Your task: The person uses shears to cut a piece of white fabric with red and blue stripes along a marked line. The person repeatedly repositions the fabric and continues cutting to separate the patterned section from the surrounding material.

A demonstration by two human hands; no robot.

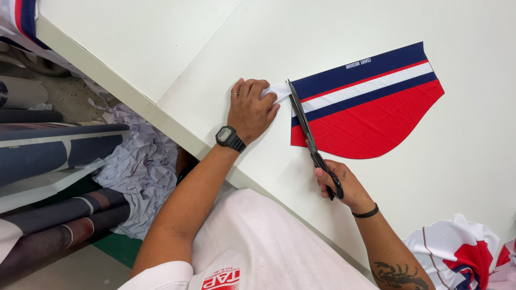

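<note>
The right hand (341, 185) is closed through the handles of a pair of black scissors (309, 134), whose long blades run up along the straight left edge of a printed fabric panel (371, 110). The panel, red below with navy and white stripes above, lies flat on the white counter (419, 204). The left hand (250, 110) rests on the counter just beside the blade tips, its fingers curled and pinching a white strip (278, 91) of waste fabric that peels away from the panel's upper corner.

The nearest risk is to those fingers: they sit almost touching the blade tips, so a quick closing stroke could nick them. A second risk is the cut line. If the left hand pulls the strip too hard or at an angle, the cloth could shift or pucker and the blades could wander into the navy band, spoiling the printed edge. Slack in the strip could instead let the fabric fold between the blades and leave a ragged edge. The panel itself is not held down by anything but its own weight, so it could slide on the smooth counter.
</note>
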